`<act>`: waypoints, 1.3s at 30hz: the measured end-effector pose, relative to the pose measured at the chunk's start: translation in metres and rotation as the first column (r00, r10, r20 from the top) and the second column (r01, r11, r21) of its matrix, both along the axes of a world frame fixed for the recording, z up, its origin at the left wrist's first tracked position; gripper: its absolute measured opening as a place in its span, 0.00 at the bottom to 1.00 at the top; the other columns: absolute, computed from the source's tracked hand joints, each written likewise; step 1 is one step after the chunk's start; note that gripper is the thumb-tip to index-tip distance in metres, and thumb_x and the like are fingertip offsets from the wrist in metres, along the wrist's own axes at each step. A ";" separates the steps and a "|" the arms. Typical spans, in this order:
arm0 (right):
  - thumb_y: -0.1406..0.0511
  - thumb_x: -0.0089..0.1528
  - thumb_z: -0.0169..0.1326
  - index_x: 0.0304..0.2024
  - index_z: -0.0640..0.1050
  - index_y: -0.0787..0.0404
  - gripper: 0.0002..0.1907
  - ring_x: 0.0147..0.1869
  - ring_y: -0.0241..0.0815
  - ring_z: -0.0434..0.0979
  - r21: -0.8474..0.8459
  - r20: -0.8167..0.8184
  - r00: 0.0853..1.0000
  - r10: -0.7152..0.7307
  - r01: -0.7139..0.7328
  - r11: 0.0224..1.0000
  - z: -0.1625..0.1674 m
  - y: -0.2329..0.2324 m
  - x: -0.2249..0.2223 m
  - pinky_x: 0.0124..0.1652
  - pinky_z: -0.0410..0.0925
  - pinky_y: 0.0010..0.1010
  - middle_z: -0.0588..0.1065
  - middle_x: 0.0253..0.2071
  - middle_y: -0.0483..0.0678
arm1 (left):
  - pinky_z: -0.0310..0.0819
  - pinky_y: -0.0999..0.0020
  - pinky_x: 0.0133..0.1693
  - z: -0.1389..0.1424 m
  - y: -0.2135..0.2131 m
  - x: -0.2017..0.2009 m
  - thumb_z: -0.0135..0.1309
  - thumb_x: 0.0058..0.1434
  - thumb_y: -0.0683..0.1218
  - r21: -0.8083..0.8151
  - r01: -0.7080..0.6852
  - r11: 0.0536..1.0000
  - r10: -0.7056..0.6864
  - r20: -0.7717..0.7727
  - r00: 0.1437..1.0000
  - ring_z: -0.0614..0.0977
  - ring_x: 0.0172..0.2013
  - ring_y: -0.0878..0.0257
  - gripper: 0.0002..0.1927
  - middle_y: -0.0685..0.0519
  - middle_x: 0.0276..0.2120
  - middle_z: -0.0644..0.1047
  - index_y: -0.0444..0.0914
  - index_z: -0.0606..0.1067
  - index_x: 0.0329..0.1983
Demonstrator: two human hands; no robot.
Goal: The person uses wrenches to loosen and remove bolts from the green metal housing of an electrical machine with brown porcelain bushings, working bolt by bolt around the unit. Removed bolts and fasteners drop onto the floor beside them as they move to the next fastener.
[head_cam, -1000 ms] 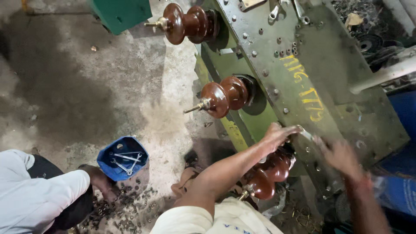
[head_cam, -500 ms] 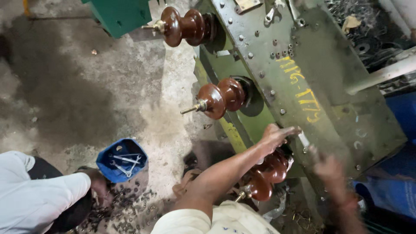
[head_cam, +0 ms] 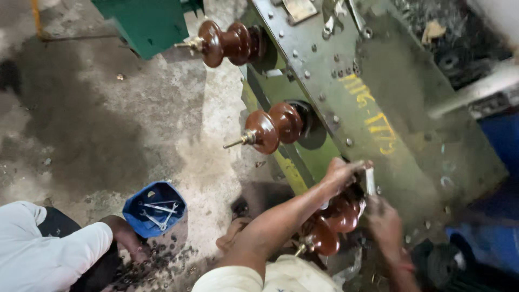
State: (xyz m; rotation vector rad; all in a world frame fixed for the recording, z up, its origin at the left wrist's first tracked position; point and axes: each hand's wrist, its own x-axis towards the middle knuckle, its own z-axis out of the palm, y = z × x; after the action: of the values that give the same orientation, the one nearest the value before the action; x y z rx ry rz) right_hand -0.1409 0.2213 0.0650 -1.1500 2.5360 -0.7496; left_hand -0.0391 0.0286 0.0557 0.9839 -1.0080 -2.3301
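My left hand (head_cam: 339,174) reaches across to the edge of the green metal tank cover (head_cam: 378,81), closed around a short silvery tool (head_cam: 370,181) held upright against the rim. Just below it sits the nearest brown ribbed insulator (head_cam: 332,224), partly hidden by my forearm. My right hand (head_cam: 384,219) is blurred, low beside that insulator and under the tool; its grip is unclear. Two more brown insulators (head_cam: 273,128) (head_cam: 224,43) stick out sideways from the tank's side.
Another person in a white shirt (head_cam: 43,254) crouches at lower left, a hand (head_cam: 127,238) by a blue box of spanners (head_cam: 154,208). Loose bolts litter the concrete floor (head_cam: 108,124). A green cabinet (head_cam: 146,24) stands at the top, blue objects at the right.
My right hand has dropped from the tank cover down toward me, to beside the nearest insulator. My left hand stays at the rim with the tool. The view has shifted slightly.
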 end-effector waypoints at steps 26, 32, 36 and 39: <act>0.38 0.64 0.45 0.44 0.85 0.63 0.38 0.43 0.66 0.83 0.602 -0.255 0.890 0.379 -0.161 0.782 0.082 -0.090 -0.103 0.42 0.75 0.55 0.81 0.36 0.67 | 0.59 0.67 0.15 -0.008 -0.002 -0.010 0.69 0.51 0.52 -0.027 -0.059 0.998 0.062 0.129 0.990 0.68 0.14 0.66 0.18 0.54 0.16 0.72 0.33 0.77 0.20; 0.43 0.69 0.42 0.44 0.82 0.63 0.33 0.34 0.65 0.81 0.152 0.103 0.979 -0.175 0.158 0.976 0.024 -0.004 0.032 0.35 0.71 0.51 0.80 0.28 0.64 | 0.61 0.69 0.16 -0.007 0.003 -0.005 0.69 0.53 0.54 0.012 -0.055 0.998 0.054 0.055 0.997 0.70 0.14 0.67 0.19 0.53 0.18 0.75 0.34 0.78 0.21; 0.40 0.65 0.45 0.47 0.83 0.57 0.32 0.40 0.64 0.82 0.565 -0.265 0.954 0.142 0.034 0.825 0.039 -0.029 -0.071 0.40 0.73 0.51 0.81 0.33 0.63 | 0.58 0.69 0.16 -0.010 -0.003 -0.004 0.70 0.52 0.54 0.065 -0.032 0.997 0.036 -0.070 0.997 0.69 0.15 0.67 0.18 0.54 0.20 0.73 0.36 0.79 0.25; 0.39 0.62 0.47 0.49 0.83 0.53 0.32 0.44 0.63 0.82 0.601 -0.307 0.858 0.411 -0.160 0.783 0.071 -0.081 -0.147 0.44 0.75 0.51 0.82 0.37 0.62 | 0.68 0.67 0.19 -0.007 -0.007 -0.009 0.73 0.51 0.51 0.005 -0.077 0.997 0.077 0.035 0.996 0.74 0.19 0.66 0.19 0.55 0.23 0.74 0.35 0.76 0.27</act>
State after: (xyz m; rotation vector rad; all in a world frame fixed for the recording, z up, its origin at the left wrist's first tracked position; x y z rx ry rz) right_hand -0.2875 0.1403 0.1356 -1.5426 2.5144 0.3636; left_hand -0.0478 0.0220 0.0489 1.0501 -0.9586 -2.2623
